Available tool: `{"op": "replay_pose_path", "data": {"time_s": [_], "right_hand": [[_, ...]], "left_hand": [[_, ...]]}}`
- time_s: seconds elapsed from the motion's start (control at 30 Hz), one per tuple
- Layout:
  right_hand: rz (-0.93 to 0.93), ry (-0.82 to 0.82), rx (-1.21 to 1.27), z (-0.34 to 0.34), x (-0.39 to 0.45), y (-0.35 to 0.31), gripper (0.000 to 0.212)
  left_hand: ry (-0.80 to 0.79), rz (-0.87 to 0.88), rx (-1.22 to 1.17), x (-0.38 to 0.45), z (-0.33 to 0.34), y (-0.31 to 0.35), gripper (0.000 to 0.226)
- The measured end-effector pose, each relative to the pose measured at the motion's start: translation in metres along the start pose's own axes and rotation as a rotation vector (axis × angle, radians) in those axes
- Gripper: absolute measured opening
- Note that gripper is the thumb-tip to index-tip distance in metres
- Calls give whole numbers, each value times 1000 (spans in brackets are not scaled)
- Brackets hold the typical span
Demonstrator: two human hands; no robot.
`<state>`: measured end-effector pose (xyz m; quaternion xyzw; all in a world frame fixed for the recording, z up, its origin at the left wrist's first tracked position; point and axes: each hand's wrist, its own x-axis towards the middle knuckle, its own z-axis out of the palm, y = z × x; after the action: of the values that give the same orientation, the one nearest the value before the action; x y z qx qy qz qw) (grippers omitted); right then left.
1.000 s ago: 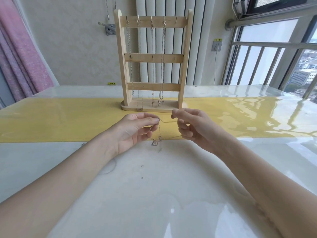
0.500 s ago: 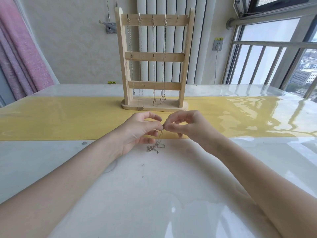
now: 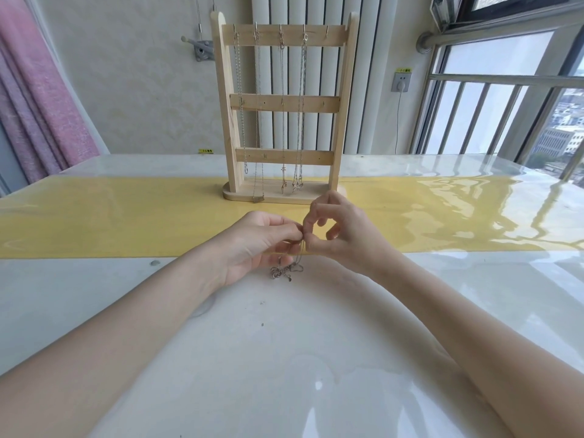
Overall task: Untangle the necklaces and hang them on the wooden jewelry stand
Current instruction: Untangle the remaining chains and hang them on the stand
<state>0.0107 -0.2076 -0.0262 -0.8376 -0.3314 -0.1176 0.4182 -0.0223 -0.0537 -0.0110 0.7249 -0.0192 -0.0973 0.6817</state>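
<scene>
- Your left hand (image 3: 259, 245) and right hand (image 3: 339, 235) meet fingertip to fingertip over the table (image 3: 284, 358), just this side of the yellow runner (image 3: 110, 222).
- Both are pinching the same thin chain (image 3: 300, 251): left thumb and forefinger closed on it, right thumb and forefinger too, other right fingers curled up loose.
- The chain drops down to a small knotted clump with pendants (image 3: 286, 271), sitting on the table right under your fingers.
- Further back, the stand (image 3: 284, 104) sits upright on the runner, well apart from your hands.
- Four necklaces (image 3: 281, 105) hang from its top bar hooks, ends dangling near the base. The rightmost hook looks bare.
</scene>
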Motion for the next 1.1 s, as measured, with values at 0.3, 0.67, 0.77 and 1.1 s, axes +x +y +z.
{"op": "replay_pose_path", "data": {"time_s": [0.3,0.67,0.77,1.1], "right_hand": [[-6,62,68,3,0,-2,7],[245,49,567,2,-5,-14,14],[346,82,738,6,-6,-13,26],[463,141,1064,1,-2,-11,19]], "left_hand": [[-100,-69,-79,-3,-3,1,10],[34,-9,-132,-2,9,-2,17],[71,64,-9,-2,15,-4,24],[183,57,-227,0,7,3,22]]}}
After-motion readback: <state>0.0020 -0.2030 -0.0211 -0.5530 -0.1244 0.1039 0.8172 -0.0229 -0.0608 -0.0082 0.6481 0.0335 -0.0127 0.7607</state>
